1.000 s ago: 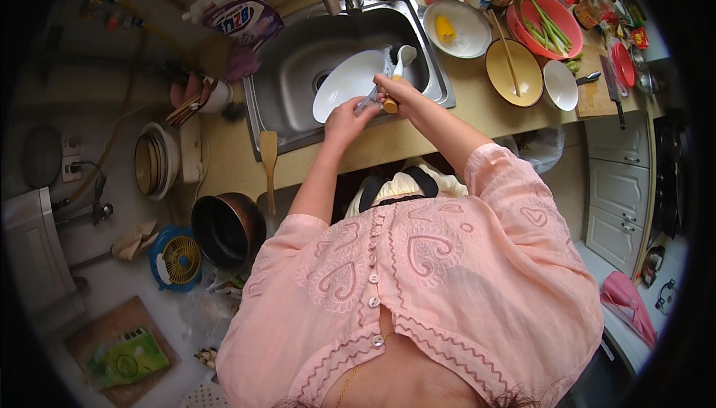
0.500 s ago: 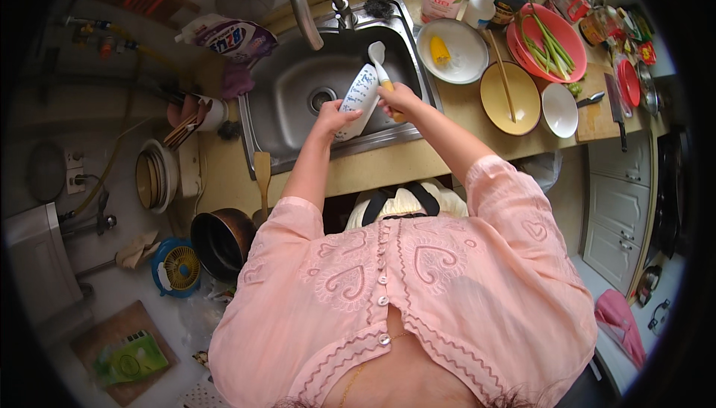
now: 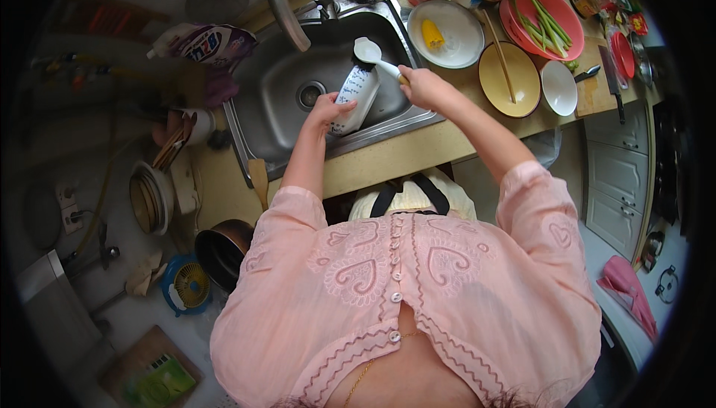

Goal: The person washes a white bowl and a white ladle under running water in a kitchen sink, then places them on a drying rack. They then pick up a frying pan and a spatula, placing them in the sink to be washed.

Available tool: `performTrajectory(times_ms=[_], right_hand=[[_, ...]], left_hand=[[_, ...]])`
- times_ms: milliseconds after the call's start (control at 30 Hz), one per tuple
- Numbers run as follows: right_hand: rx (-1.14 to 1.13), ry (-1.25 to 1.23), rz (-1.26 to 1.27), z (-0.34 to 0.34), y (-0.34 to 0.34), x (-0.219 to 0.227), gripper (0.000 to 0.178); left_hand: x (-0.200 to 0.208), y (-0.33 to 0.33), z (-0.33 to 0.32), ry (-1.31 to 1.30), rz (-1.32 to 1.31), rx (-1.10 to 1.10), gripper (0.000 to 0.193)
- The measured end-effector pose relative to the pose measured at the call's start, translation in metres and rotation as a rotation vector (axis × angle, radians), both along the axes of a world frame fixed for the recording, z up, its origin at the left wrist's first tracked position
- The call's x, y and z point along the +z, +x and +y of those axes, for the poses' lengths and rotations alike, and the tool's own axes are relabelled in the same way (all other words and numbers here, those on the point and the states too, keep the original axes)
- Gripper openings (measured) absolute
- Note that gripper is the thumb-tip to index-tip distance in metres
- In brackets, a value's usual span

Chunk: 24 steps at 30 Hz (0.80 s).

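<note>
Over the steel sink [image 3: 272,83], my left hand [image 3: 327,112] grips a white bowl with a blue pattern [image 3: 355,96]. The bowl is tipped on its side, its patterned outer wall facing up. My right hand [image 3: 425,89] is closed round the handle of a white dish brush [image 3: 384,65]. The brush's dark bristles meet the bowl's far rim; whether they press inside it I cannot tell. Beyond both hands a steel faucet [image 3: 277,9] arches over the basin, and I see no water running from it.
Right of the sink stand a white bowl holding a yellow thing [image 3: 462,54], a yellow bowl with chopsticks [image 3: 496,98], a small white bowl [image 3: 559,89] and a pink basin of green stalks [image 3: 514,24]. A knife [image 3: 613,83] lies farther right. A wooden spatula [image 3: 258,180] is front left.
My right hand has shifted right, swinging the brush so its head now lies across the bowl's far rim. The bowl stays in my left hand. The whole view has shifted slightly.
</note>
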State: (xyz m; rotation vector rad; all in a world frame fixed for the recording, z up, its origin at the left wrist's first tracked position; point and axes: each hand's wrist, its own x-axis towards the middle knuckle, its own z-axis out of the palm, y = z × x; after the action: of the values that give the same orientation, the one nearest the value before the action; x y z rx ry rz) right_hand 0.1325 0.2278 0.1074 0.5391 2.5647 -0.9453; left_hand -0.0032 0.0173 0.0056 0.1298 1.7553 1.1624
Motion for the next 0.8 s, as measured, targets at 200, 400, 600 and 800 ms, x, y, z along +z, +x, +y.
performTrajectory(times_ms=[200, 400, 600, 800], right_hand=[[0.13, -0.037, 0.096, -0.041, 0.002, 0.028, 0.044], [0.039, -0.073, 0.058, -0.046, -0.025, 0.013, 0.044], [-0.048, -0.049, 0.119, -0.07, -0.038, -0.034, 0.046], [-0.122, -0.118, 0.251, -0.057, -0.009, 0.007, 0.047]], left_hand=[[0.0, -0.014, -0.026, 0.051, -0.068, 0.052, 0.034], [-0.004, -0.02, -0.046, 0.147, -0.124, 0.052, 0.029], [-0.01, -0.026, -0.048, 0.179, -0.045, -0.121, 0.024], [0.0, -0.028, -0.046, 0.145, 0.026, -0.114, 0.025]])
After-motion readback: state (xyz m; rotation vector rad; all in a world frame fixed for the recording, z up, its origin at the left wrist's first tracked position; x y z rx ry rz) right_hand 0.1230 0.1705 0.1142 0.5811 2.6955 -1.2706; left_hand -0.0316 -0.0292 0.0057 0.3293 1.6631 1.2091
